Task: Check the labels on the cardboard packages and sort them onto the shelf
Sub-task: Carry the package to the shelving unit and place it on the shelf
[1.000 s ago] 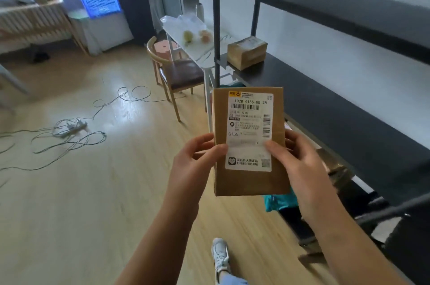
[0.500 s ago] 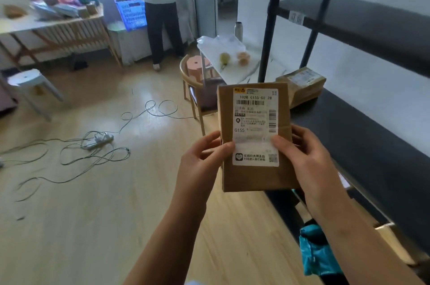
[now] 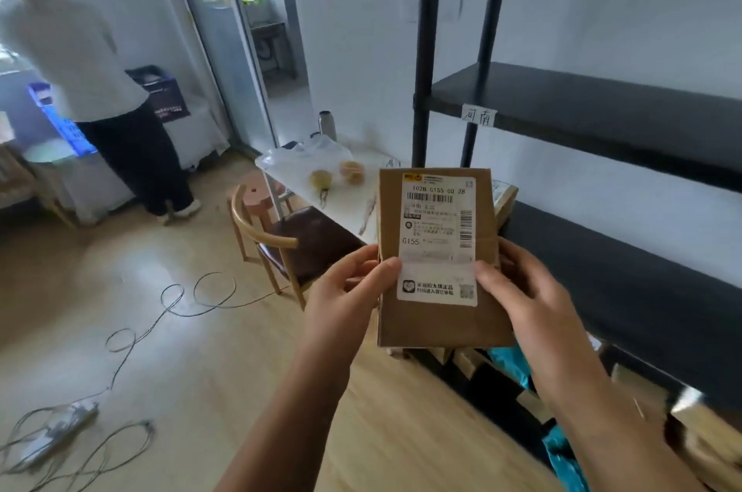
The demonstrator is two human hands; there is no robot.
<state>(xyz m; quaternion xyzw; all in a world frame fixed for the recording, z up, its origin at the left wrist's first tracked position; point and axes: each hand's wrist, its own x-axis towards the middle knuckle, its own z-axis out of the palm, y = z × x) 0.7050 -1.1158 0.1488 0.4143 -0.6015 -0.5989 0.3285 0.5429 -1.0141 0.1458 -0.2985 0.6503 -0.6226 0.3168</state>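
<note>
Currently left hand (image 3: 345, 290) at 9 o'clock and right hand (image 3: 518, 290) at 3 o'clock are clasping the upright cardboard package (image 3: 437, 258) between them, label (image 3: 437, 238) facing the camera.

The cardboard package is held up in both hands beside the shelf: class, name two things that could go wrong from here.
1. The cardboard package is pinched only at its side edges by the left hand and right hand, so it might slip.
2. Cables loop across the floor at the left; stepping that way while reading the label risks a trip.
3. The shelf tag is small and handwritten, so the package could be misfiled.
</note>
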